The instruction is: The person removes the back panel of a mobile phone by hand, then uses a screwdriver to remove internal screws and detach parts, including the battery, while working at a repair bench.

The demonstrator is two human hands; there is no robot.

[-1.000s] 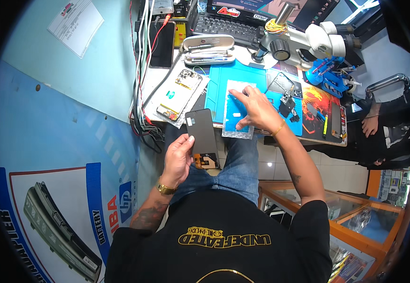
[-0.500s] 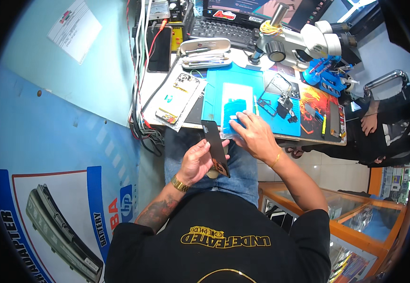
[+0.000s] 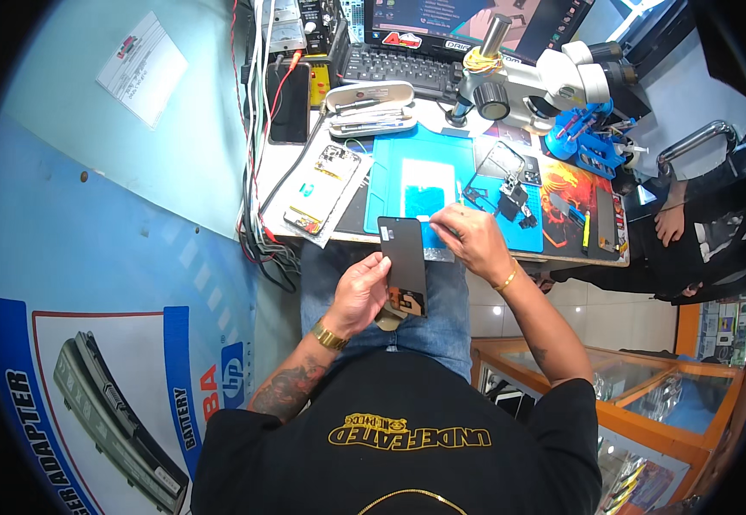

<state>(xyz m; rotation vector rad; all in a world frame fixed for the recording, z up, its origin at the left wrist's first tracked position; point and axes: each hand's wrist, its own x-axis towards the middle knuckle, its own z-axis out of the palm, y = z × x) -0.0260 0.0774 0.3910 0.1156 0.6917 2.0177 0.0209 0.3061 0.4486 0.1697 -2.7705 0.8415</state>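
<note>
My left hand (image 3: 361,292) grips a black phone screen panel (image 3: 403,253) by its left edge, over my lap. The panel's glossy face is up and reflects something near its lower end. Beside the panel's top right corner, my right hand (image 3: 474,243) is closed in a pinch. A tiny pale bit shows at its fingertips, too small to name. Behind the hands, a clear plastic sleeve (image 3: 429,174) lies on the blue work mat (image 3: 385,176). To its right are a dark phone frame (image 3: 473,185) and loose black parts (image 3: 515,206).
Left of the mat lies an opened phone (image 3: 325,190), with a black phone (image 3: 291,112) and hanging cables behind. A tool case (image 3: 371,122), keyboard (image 3: 399,69), microscope (image 3: 527,86) and blue tool holder (image 3: 592,142) line the back. Another person's hand (image 3: 670,223) is at the right.
My right hand has lifted off the plastic sleeve and drawn its fingers into a pinch near the panel's top. The panel in my left hand has turned to show its face more fully.
</note>
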